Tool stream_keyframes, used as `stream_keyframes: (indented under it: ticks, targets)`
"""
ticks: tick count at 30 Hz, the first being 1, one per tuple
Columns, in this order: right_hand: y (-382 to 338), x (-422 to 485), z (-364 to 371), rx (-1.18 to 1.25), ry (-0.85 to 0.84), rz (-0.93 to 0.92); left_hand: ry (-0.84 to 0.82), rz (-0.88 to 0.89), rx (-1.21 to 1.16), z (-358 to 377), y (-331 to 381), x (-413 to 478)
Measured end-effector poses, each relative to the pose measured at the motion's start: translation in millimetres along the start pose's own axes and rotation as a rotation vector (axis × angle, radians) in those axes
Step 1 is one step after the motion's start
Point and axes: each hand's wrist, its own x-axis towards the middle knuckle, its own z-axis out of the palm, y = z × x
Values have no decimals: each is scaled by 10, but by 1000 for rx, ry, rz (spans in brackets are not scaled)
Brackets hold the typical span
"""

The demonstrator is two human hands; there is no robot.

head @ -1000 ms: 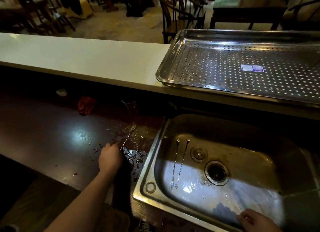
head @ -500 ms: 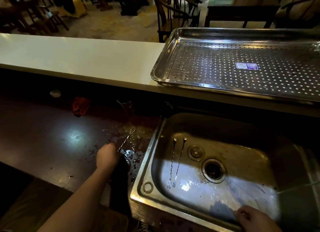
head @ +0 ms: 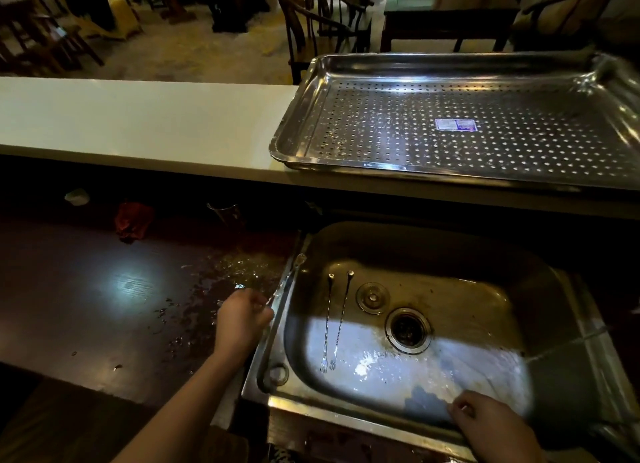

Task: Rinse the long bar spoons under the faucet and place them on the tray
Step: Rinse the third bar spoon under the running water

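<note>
Our left hand (head: 242,319) sits at the nine o'clock rim of the sink (head: 346,418), fingers closed around the lower end of a bar spoon (head: 299,259). Its shaft slants up toward one o'clock, and its bowl hangs just over the rim's far left corner.

Two more bar spoons (head: 327,324) lie side by side on the basin floor, almost touching. Their forked ends point to six o'clock and their small round ends to twelve. They lie at nine o'clock from the drain (head: 408,331), with a round strainer disc (head: 372,297) between them and the drain, toward its eleven o'clock.

Our right hand (head: 491,424) is at the sink's near edge, around five o'clock. Its fingers are bent against the metal, but we cannot tell whether they clasp the rim or merely rest there.

The perforated tray (head: 294,130) sits on the white counter (head: 138,123) at twelve o'clock from the sink, carrying only a small sticker (head: 455,125).

At nine o'clock from the sink, the dark worktop (head: 86,306) is spattered with water near our left hand. A red cloth (head: 133,220) lies at its far edge, at about eleven o'clock from that hand.
</note>
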Motion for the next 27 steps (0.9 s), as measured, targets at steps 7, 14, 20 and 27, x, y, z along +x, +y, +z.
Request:
stream_keyframes:
  ticks: [7, 14, 20, 27]
  targets:
    - [-26, -124, -49, -54, 14, -40, -165, 96, -169, 398, 737, -403]
    - [9, -158, -85, 41, -6, 13, -255, 386, -204, 769, 1322, -891]
    - [-39, -79, -379, 1198, 3, 138, -364, 483, -200, 924, 1537, -1141]
    - [-223, -58, -529, 1545, 158, 112, -375, 551, -167, 908, 1621, -1230]
